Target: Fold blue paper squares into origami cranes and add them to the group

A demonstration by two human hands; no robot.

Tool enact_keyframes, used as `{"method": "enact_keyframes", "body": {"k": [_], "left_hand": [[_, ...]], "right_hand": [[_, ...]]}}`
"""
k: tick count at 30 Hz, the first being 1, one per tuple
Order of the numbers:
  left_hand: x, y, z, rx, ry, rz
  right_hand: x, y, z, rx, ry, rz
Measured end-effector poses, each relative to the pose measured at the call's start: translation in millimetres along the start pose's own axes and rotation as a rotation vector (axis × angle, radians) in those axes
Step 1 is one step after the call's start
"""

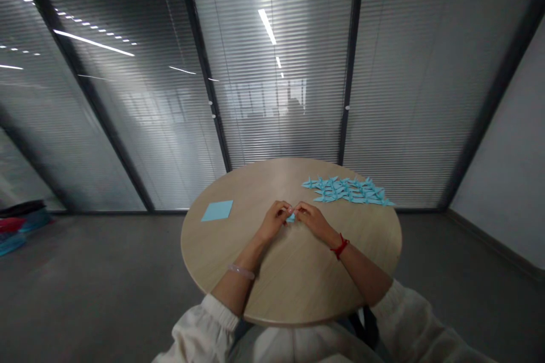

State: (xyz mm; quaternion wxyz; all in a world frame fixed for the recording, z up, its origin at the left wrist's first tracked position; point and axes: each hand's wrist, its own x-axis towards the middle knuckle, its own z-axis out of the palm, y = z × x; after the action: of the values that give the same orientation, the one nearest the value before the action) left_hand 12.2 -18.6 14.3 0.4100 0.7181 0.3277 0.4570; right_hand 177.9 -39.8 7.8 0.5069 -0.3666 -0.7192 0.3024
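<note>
A small piece of folded blue paper (pixel 290 218) shows between my two hands, over the middle of the round table (pixel 298 289). My left hand (pixel 275 220) pinches it from the left, fingers curled. From the right, my right hand (pixel 313 219) grips it between thumb and fingertips. Most of the paper is hidden by the fingers, so its folds cannot be made out. To the left lies a flat blue paper sheet (pixel 217 210). Folded blue paper cranes (pixel 347 189) lie grouped in rows at the back right.
Glass partition panels with blinds (pixel 281 125) stand right behind the table. A white wall (pixel 506 164) rises at the right. On the floor at the far left are red, black and blue items (pixel 21 224), blurred.
</note>
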Motion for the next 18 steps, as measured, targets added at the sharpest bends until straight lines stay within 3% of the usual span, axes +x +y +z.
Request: {"method": "enact_keyframes", "body": {"k": [7,13,18], "left_hand": [[-1.4,12.1,-4.1,0.039,0.004,0.091],[-0.7,13.3,-5.8,0.020,0.013,0.081],[-2.9,17.1,-2.2,-0.104,-0.057,-0.079]], "right_hand": [[-2.0,-8.1,0.8,-0.022,0.054,-0.039],[-2.4,-12.2,-0.7,-0.076,0.029,-0.114],[-2.6,-10.2,-1.1,-0.235,0.106,-0.186]]}}
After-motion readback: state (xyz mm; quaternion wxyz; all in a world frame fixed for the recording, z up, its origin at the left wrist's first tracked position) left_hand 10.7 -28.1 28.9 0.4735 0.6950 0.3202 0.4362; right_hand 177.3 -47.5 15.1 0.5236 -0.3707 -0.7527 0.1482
